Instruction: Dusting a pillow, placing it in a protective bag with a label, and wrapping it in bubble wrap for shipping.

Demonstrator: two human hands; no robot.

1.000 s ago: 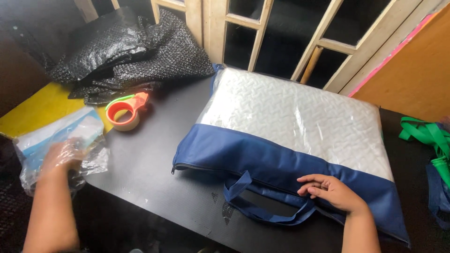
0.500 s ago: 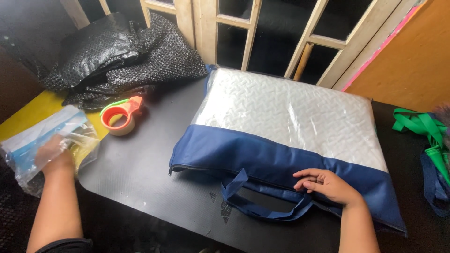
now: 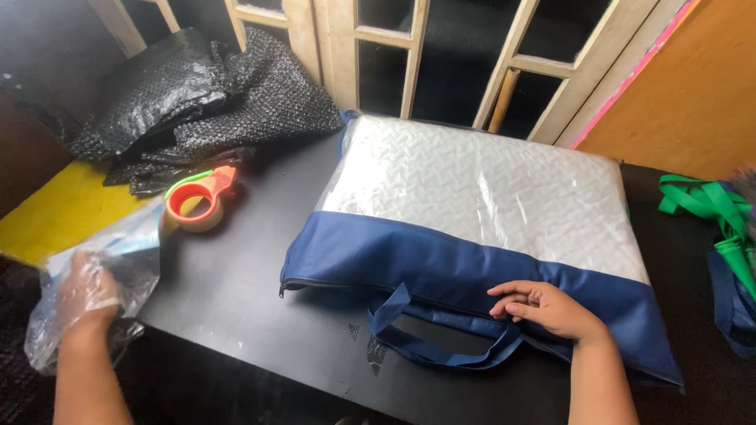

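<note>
A large zip bag [image 3: 472,236] lies flat on the black table [image 3: 236,299]; its top is clear plastic over white quilted bedding, its lower part navy fabric with a looped handle [image 3: 441,346]. My right hand [image 3: 547,307] rests on the navy band just above that handle, fingers loosely curled and pointing left. At the table's left edge my left hand [image 3: 87,287] is inside or under a crumpled clear plastic bag [image 3: 110,275] with some blue showing through it, and grips it.
An orange and green tape dispenser [image 3: 197,201] stands left of the bedding bag. Black mesh sheeting [image 3: 205,102] is heaped at the back left by a wooden frame [image 3: 339,47]. A yellow surface [image 3: 63,208] lies at far left, green straps [image 3: 709,205] at right.
My left hand has drawn the clear plastic bag further toward the table's left edge. My right hand has stayed on the navy band.
</note>
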